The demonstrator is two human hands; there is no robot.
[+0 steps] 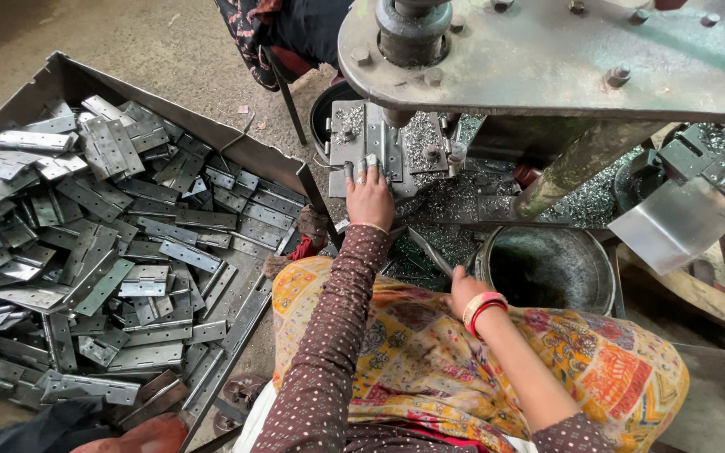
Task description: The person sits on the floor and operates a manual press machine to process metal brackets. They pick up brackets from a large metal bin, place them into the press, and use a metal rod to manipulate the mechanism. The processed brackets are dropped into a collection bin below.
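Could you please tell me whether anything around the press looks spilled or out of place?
Yes: metal shavings lie scattered over the press bed beside the left hand. The hinges sit jumbled in their tray, unstacked.

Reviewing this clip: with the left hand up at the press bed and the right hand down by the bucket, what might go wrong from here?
1. The left hand rests its fingertips on the hinge piece just beside the press ram; a stroke now might pinch them.
2. Metal chips lie all around the bare hands; cuts seem possible.
3. The right hand works low near the bucket, seemingly out of the person's direct attention, so it might slip.
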